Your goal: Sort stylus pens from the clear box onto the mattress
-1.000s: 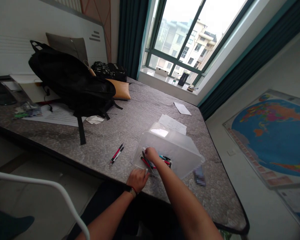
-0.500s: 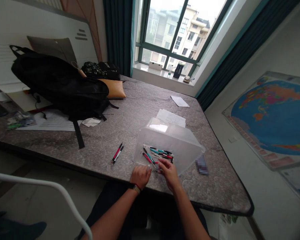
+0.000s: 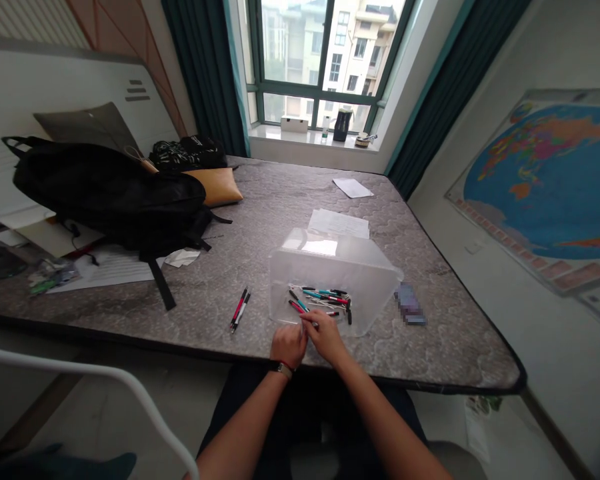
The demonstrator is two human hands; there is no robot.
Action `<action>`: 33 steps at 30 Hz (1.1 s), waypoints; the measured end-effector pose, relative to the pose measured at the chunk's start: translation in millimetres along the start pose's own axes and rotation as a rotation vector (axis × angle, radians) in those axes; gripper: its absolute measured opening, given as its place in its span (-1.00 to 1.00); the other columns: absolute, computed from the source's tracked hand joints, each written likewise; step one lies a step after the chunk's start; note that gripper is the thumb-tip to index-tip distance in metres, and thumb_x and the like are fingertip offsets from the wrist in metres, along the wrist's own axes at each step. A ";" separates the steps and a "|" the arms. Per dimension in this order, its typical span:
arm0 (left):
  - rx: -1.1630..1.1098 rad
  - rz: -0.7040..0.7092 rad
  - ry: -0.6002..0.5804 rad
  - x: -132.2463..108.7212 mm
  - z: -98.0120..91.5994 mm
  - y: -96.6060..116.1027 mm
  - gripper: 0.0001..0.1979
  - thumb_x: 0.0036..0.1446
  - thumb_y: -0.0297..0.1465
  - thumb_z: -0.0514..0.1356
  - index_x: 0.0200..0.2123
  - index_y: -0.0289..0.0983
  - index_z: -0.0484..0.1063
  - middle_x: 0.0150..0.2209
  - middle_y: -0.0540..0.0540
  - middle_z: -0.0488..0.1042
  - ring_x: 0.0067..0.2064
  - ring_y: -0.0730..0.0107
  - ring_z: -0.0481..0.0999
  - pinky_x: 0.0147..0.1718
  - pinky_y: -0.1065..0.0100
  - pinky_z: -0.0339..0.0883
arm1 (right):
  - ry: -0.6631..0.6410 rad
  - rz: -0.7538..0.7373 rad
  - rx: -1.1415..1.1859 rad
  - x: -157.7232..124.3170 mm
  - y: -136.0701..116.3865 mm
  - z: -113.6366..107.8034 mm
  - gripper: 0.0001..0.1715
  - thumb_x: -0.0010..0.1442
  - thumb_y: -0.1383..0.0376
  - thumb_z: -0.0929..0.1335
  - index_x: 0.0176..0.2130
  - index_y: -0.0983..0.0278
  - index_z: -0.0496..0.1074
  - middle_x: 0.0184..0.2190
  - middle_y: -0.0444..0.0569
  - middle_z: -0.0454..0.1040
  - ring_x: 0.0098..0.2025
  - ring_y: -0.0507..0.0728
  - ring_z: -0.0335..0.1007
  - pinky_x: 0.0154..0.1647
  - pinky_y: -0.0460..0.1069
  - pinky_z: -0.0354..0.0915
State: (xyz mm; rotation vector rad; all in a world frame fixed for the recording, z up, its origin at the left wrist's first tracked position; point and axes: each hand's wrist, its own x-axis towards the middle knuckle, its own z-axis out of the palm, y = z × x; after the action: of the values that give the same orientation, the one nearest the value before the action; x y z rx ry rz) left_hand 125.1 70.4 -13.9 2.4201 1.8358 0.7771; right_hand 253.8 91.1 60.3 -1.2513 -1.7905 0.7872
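My left hand (image 3: 289, 345) is closed at the near side of the table, its fingers curled in. My right hand (image 3: 326, 335) meets it, thumb and fingers pinched together at the left thumb. What lies between the fingers is small and mostly hidden. Just beyond both hands, a clear plastic box (image 3: 375, 277) lies tipped on its side, its opening towards me. Inside it is a loose pile of pens (image 3: 325, 293) and thin pen parts in teal, red, black and white. Left of the box, a red-and-black pen (image 3: 239, 307) lies beside a white-and-black pen (image 3: 242, 311).
A black backpack (image 3: 115, 200) fills the left of the table, with a tan pouch (image 3: 217, 186) behind it. Paper sheets (image 3: 339, 222) lie behind the box. A blurred-out flat object (image 3: 410, 305) lies to its right. A white curved rail (image 3: 105, 370) rises at the lower left.
My right hand has moved left from near the pens and now meets my left hand, which stays closed. The view has shifted slightly.
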 end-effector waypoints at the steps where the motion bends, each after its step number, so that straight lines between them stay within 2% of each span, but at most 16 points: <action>1: -0.001 0.001 -0.003 0.0 0.2 -0.3 -0.69 0.32 -0.34 -0.06 -0.38 -0.24 0.41 -0.46 -0.16 0.47 -0.36 0.22 0.42 -0.36 0.22 0.10 | -0.001 -0.005 -0.013 0.3 0.4 0.3 -0.73 0.22 0.37 0.30 -0.18 0.19 0.58 -0.27 -0.03 0.50 -0.20 0.11 0.43 -0.10 -0.01 0.30; 6: 0.001 -0.012 -0.012 -1.0 2.9 -2.2 -0.71 0.30 -0.37 -0.03 -0.40 -0.24 0.41 -0.47 -0.13 0.47 -0.36 0.23 0.42 -0.36 0.22 0.09 | -0.055 -0.015 -0.033 -1.8 -0.6 1.3 -0.75 0.23 0.36 0.31 -0.19 0.21 0.58 -0.30 -0.04 0.47 -0.23 0.09 0.41 -0.15 -0.03 0.28; 8: 0.005 -0.017 -0.004 -1.3 3.5 -2.3 -0.72 0.30 -0.38 -0.02 -0.42 -0.24 0.40 -0.47 -0.12 0.47 -0.36 0.24 0.43 -0.36 0.22 0.09 | -0.074 -0.029 -0.016 -6.4 0.0 1.3 -0.74 0.24 0.33 0.31 -0.13 0.21 0.55 -0.27 -0.03 0.46 -0.23 0.08 0.40 -0.17 -0.04 0.28; 11: 0.027 -0.016 -0.007 -1.1 2.2 -1.2 -0.68 0.33 -0.33 -0.05 -0.40 -0.24 0.41 -0.46 -0.10 0.47 -0.36 0.25 0.43 -0.35 0.23 0.09 | 0.042 0.016 -0.012 -18.3 9.5 1.0 -0.68 0.28 0.27 0.27 -0.01 0.24 0.47 -0.26 -0.03 0.47 -0.27 0.07 0.39 -0.24 -0.07 0.26; 14: 0.051 -0.030 -0.011 -0.3 0.0 -0.2 -0.63 0.35 -0.25 -0.08 -0.38 -0.24 0.41 -0.46 -0.11 0.46 -0.37 0.25 0.43 -0.35 0.24 0.10 | 0.134 0.121 -0.118 -33.4 28.5 1.8 -0.69 0.33 0.22 0.21 -0.20 0.28 0.48 -0.42 -0.08 0.45 -0.40 0.05 0.35 -0.34 -0.09 0.19; 16: 0.050 -0.037 -0.014 0.2 -0.7 -0.1 -0.61 0.35 -0.23 -0.09 -0.38 -0.25 0.41 -0.47 -0.12 0.47 -0.37 0.25 0.43 -0.34 0.25 0.10 | 0.096 0.137 -0.237 -42.4 40.6 4.5 -0.67 0.33 0.21 0.20 -0.34 0.28 0.45 -0.51 -0.10 0.42 -0.45 0.05 0.33 -0.38 -0.09 0.13; 19: 0.040 -0.040 -0.020 0.7 -0.6 -0.2 -0.61 0.35 -0.23 -0.09 -0.39 -0.25 0.41 -0.47 -0.12 0.47 -0.37 0.26 0.43 -0.35 0.26 0.10 | 0.067 0.115 -0.439 -50.6 49.9 11.6 -0.67 0.31 0.23 0.21 -0.42 0.27 0.40 -0.52 -0.08 0.42 -0.44 0.04 0.33 -0.38 -0.09 0.07; 24: 0.043 -0.037 -0.026 0.0 1.8 0.0 -0.61 0.35 -0.26 -0.08 -0.44 -0.25 0.39 -0.47 -0.13 0.46 -0.37 0.26 0.43 -0.35 0.25 0.10 | 0.052 0.111 -0.618 -52.7 47.7 20.2 -0.72 0.30 0.26 0.20 -0.38 0.27 0.40 -0.45 -0.05 0.47 -0.41 0.04 0.36 -0.39 -0.08 0.00; 33: 0.076 -0.043 -0.046 0.7 3.3 2.0 -0.62 0.34 -0.28 -0.08 -0.44 -0.25 0.38 -0.48 -0.13 0.46 -0.38 0.25 0.42 -0.36 0.25 0.09 | -0.011 0.125 -0.691 -52.1 45.2 22.3 -0.77 0.30 0.26 0.21 -0.32 0.25 0.40 -0.37 -0.03 0.50 -0.37 0.06 0.39 -0.39 -0.09 0.01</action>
State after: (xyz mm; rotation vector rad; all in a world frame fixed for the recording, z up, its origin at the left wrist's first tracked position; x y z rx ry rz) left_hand 128.3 71.3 -16.0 2.4120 1.9282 0.6551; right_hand 264.9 55.1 -1.7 -1.8064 -2.0902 0.2245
